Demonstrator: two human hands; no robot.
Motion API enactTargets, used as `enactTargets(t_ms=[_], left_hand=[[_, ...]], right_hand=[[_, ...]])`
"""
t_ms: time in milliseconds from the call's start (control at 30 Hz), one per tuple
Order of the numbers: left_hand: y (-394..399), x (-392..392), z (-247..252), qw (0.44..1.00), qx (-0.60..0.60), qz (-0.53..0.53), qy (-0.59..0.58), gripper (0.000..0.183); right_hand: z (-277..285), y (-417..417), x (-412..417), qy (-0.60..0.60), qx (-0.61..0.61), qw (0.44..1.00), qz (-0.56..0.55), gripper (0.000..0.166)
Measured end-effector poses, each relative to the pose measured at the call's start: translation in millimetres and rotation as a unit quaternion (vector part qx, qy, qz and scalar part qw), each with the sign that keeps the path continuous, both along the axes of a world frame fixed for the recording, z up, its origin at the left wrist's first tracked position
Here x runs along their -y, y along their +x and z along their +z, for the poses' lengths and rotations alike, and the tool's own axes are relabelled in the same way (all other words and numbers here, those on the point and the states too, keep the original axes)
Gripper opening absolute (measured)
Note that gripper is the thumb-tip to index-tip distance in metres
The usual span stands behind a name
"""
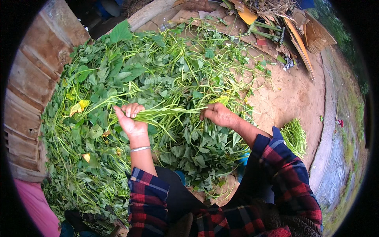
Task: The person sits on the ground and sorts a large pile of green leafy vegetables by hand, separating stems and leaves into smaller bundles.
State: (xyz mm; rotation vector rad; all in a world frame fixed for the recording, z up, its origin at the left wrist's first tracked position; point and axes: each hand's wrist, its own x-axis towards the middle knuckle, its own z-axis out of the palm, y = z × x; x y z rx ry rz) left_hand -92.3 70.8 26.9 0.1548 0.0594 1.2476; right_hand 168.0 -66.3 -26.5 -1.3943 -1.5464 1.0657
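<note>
My left hand point(131, 117) is wrapped around a bunch of long pale-green leaf stalks point(160, 112), palm turned up. The stalks stretch across to my right hand point(217, 114), whose fingers pinch their far ends. Beneath both hands spreads a large heap of leafy green vines point(115, 77), perhaps sweet potato, with some yellowed leaves point(79, 107) in it. Darker cut leaves point(201, 152) pile up between my legs, below the held stalks. A silver bangle point(140, 149) circles my left wrist.
A bundle of trimmed stalks point(294, 137) lies on the earthen ground point(284, 100) to the right. Wooden planks point(34, 80) border the heap at left. A woven basket point(318, 34) and scrap wood point(299, 47) stand at the upper right. Pink cloth point(35, 207) shows at lower left.
</note>
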Motion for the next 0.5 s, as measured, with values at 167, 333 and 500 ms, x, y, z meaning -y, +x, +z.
enactTargets(t_ms=[167, 333, 500], left_hand=[[-3, 0, -1, 1.000, -0.008, 0.017, 0.010, 0.041], [-7, 8, 10, 0.990, -0.106, 0.094, 0.010, 0.041], [28, 22, 21, 0.953, -0.281, 0.107, 0.030, 0.038]], right_hand=[[3, 10, -9, -0.082, -0.244, 0.919, -0.297, 0.020], [-5, 22, -5, -0.163, -0.255, 0.908, -0.291, 0.031], [-9, 31, -8, 0.047, 0.095, 0.972, -0.212, 0.038]])
